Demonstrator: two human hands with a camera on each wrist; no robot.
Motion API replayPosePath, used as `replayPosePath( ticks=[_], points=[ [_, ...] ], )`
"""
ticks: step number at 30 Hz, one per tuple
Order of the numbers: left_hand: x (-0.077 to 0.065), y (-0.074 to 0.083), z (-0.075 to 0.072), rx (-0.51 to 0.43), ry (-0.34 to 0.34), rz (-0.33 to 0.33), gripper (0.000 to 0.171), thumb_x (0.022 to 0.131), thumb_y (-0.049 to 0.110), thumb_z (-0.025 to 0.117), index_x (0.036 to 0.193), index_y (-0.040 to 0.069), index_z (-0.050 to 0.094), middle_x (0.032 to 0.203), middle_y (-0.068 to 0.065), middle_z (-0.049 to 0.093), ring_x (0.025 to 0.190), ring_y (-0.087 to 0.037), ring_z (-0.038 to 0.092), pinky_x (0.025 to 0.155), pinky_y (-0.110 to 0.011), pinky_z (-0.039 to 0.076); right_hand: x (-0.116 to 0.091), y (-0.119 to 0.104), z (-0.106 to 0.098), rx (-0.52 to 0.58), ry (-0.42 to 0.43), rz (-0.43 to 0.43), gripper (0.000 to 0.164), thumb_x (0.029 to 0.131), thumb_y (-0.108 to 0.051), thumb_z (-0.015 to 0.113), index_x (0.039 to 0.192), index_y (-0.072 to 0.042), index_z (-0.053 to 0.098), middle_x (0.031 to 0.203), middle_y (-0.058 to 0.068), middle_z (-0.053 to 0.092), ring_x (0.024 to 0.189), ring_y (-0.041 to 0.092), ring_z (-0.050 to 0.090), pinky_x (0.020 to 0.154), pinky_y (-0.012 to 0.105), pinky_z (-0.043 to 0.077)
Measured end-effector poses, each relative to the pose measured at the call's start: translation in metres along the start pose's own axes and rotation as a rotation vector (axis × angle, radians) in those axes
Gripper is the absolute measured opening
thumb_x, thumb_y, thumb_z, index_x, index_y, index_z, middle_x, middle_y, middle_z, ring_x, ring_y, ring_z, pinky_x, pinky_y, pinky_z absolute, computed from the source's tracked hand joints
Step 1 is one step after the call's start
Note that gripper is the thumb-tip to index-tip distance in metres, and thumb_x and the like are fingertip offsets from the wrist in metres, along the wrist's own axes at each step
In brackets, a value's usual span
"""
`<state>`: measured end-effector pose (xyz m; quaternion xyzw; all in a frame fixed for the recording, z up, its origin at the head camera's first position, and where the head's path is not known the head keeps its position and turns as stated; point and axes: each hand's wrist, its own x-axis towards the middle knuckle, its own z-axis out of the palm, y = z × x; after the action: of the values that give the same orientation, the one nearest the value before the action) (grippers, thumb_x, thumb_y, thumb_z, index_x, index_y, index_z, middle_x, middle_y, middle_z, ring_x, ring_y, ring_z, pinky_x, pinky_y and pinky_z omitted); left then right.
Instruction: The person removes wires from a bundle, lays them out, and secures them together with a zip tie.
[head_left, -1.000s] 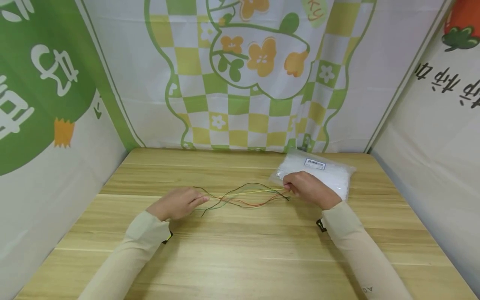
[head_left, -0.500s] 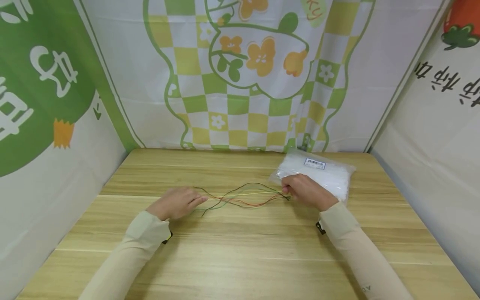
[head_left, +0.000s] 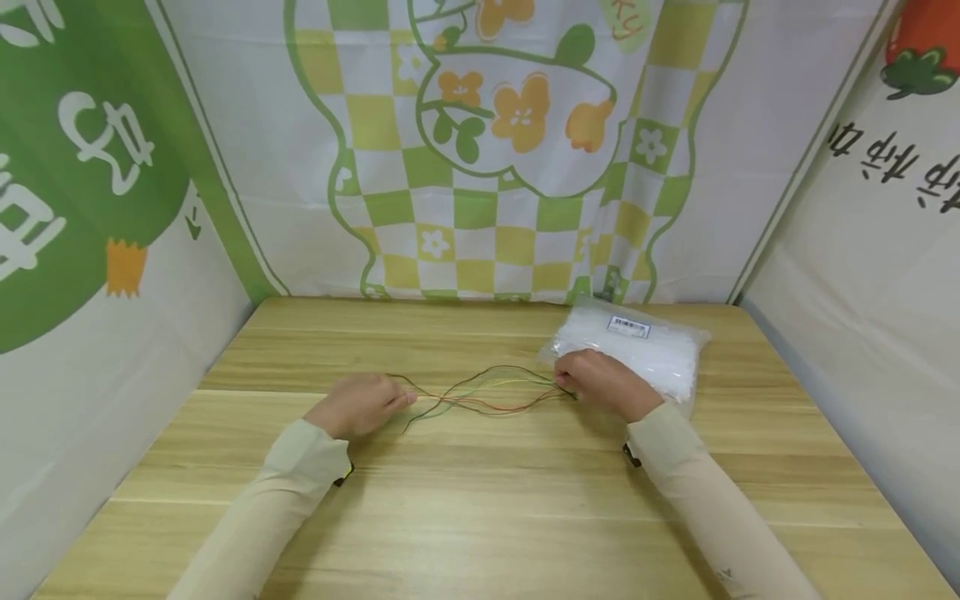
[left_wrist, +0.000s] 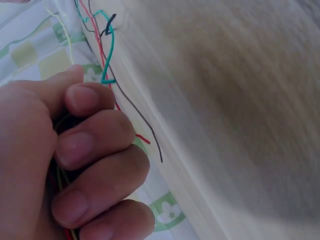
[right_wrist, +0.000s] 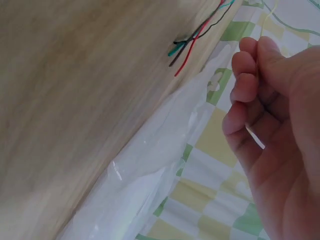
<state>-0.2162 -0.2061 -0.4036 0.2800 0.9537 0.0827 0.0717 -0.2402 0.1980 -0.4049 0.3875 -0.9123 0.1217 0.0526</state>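
In the head view, several thin coloured wires stretch between my two hands over the table. My left hand point(head_left: 356, 404) curls round part of the bundle; red and yellowish strands show inside the fist in the left wrist view. Green point(left_wrist: 111, 55) and dark wires point(left_wrist: 135, 105) run loose beside its fingers. My right hand point(head_left: 603, 385) pinches the far end of the yellow wire point(right_wrist: 263, 24) between thumb and forefinger, its other fingers loosely bent. Near it, free ends of red point(right_wrist: 186, 59), green and black wires lie close together.
A clear plastic bag point(head_left: 637, 346) with white contents and a barcode label lies at the back right, just behind my right hand. The wooden table point(head_left: 480, 508) meets a printed cloth point(head_left: 517, 225) at its back edge. Cloth walls stand at both sides.
My right hand has moved slightly left and inward, and the yellow wire has gone from taut to bowed. The left hand stays in nearly the same place. The other wires look unmoved.
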Motion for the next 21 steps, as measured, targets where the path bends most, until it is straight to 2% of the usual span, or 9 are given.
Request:
replayPosePath(
  ticks=[2, 4, 5, 6, 8, 10, 12, 15, 21],
  points=[
    [0.0004, 0.0009, 0.001, 0.004, 0.001, -0.001, 0.041, 0.113, 0.037, 0.047, 0.088, 0.017, 0.072, 0.09, 0.002, 0.072, 0.086, -0.018, 0.07, 0.083, -0.043, 0.058, 0.0009, -0.0004, 0.0019, -0.02, -0.001, -0.015, 0.024, 0.1, -0.006, 0.071, 0.077, -0.01, 0.063, 0.071, -0.006, 0.057, 0.068, 0.007, 0.046, 0.066, 0.026, 0.046],
    [0.0004, 0.0018, 0.0009, 0.003, -0.003, -0.004, 0.039, 0.114, 0.038, 0.047, 0.1, 0.016, 0.077, 0.105, -0.001, 0.077, 0.101, -0.024, 0.074, 0.092, -0.048, 0.058, 0.0016, -0.0013, 0.0026, -0.031, -0.001, -0.024, 0.024, 0.1, -0.005, 0.071, 0.078, -0.009, 0.064, 0.072, -0.005, 0.058, 0.069, 0.008, 0.048, 0.067, 0.026, 0.046],
    [0.0004, 0.0015, 0.0008, -0.003, -0.004, -0.011, 0.038, 0.113, 0.038, 0.048, 0.104, 0.016, 0.077, 0.109, -0.001, 0.078, 0.104, -0.024, 0.074, 0.094, -0.048, 0.058, 0.0018, -0.0016, 0.0028, -0.033, -0.003, -0.026, 0.024, 0.1, -0.005, 0.071, 0.078, -0.009, 0.064, 0.072, -0.005, 0.059, 0.068, 0.008, 0.048, 0.066, 0.026, 0.046],
    [0.0006, 0.0016, 0.0001, -0.011, -0.009, -0.01, 0.038, 0.113, 0.039, 0.048, 0.106, 0.016, 0.078, 0.108, -0.001, 0.077, 0.101, -0.022, 0.074, 0.091, -0.047, 0.058, 0.002, -0.002, 0.0029, -0.036, -0.004, -0.028, 0.024, 0.1, -0.003, 0.071, 0.077, -0.009, 0.064, 0.072, -0.004, 0.059, 0.068, 0.009, 0.048, 0.066, 0.026, 0.046],
    [0.0005, 0.0009, -0.0009, -0.032, -0.017, -0.016, 0.038, 0.112, 0.039, 0.05, 0.099, 0.015, 0.076, 0.094, 0.001, 0.074, 0.084, -0.016, 0.069, 0.08, -0.041, 0.056, 0.0023, -0.0022, 0.0041, -0.044, -0.005, -0.036, 0.024, 0.099, -0.002, 0.071, 0.077, -0.009, 0.064, 0.072, -0.004, 0.06, 0.068, 0.009, 0.049, 0.066, 0.026, 0.047],
    [-0.0003, 0.0001, -0.0022, -0.059, -0.023, -0.024, 0.038, 0.111, 0.038, 0.053, 0.085, 0.016, 0.07, 0.077, 0.005, 0.063, 0.068, -0.011, 0.055, 0.067, -0.033, 0.048, 0.0026, -0.002, 0.0055, -0.047, -0.007, -0.04, 0.024, 0.098, 0.0, 0.07, 0.076, -0.009, 0.064, 0.072, -0.003, 0.061, 0.068, 0.009, 0.049, 0.066, 0.026, 0.047],
    [-0.0019, -0.0004, -0.0038, -0.079, -0.023, -0.026, 0.042, 0.111, 0.037, 0.055, 0.074, 0.018, 0.059, 0.067, 0.006, 0.049, 0.06, -0.009, 0.042, 0.06, -0.028, 0.038, 0.0023, -0.0016, 0.0066, -0.056, -0.005, -0.047, 0.025, 0.098, 0.0, 0.07, 0.076, -0.009, 0.064, 0.071, -0.003, 0.061, 0.067, 0.009, 0.05, 0.066, 0.027, 0.048],
    [-0.0048, -0.0018, -0.0055, -0.087, -0.013, -0.03, 0.045, 0.11, 0.034, 0.058, 0.068, 0.02, 0.048, 0.063, 0.007, 0.039, 0.056, -0.009, 0.036, 0.057, -0.026, 0.031, 0.002, -0.0016, 0.0062, -0.058, -0.002, -0.044, 0.024, 0.098, -0.002, 0.07, 0.076, -0.009, 0.064, 0.072, -0.002, 0.062, 0.066, 0.009, 0.051, 0.067, 0.029, 0.05],
    [-0.0065, -0.0011, -0.0032, -0.083, 0.024, 0.025, 0.047, 0.109, 0.027, 0.06, 0.065, 0.022, 0.044, 0.061, 0.01, 0.036, 0.054, -0.006, 0.033, 0.055, -0.023, 0.029, -0.0012, -0.0043, 0.0006, -0.046, 0.007, 0.014, 0.021, 0.099, -0.007, 0.072, 0.079, -0.01, 0.067, 0.073, -0.003, 0.065, 0.066, 0.008, 0.053, 0.067, 0.03, 0.05]
  ],
)
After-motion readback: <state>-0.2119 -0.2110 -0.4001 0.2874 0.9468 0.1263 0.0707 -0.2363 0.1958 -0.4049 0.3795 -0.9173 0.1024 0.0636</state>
